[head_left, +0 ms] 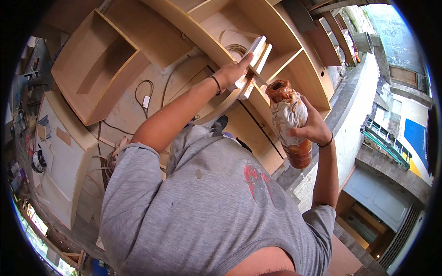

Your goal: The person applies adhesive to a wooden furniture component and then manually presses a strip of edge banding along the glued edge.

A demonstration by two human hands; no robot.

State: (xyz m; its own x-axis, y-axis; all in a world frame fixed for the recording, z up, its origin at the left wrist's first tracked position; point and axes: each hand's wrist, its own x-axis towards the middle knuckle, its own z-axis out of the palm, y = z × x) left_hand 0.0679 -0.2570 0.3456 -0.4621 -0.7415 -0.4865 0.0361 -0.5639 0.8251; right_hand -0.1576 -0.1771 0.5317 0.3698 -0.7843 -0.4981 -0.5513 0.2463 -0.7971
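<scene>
My right hand (311,124) is closed around a plastic bottle (299,156) of amber-brown liquid. A crumpled white wrapping (289,112) covers its upper part, and its mouth is crusted with brown residue (278,87). The bottle leans with that mouth toward the cabinet edge. My left hand (232,73) is closed on a white, block-like piece (253,48) set across the edge of a wooden cabinet frame (202,34); its fingertips are partly hidden. A thin, pale strip (221,109) curves down from beside the white piece toward my shirt.
An open wooden box unit (99,64) stands at the left, near a pale-topped cabinet (62,152) with small items on it. A coil of strip (237,48) lies inside the frame. Cables (143,94) run over the floor. A low wall (347,101) borders the right side.
</scene>
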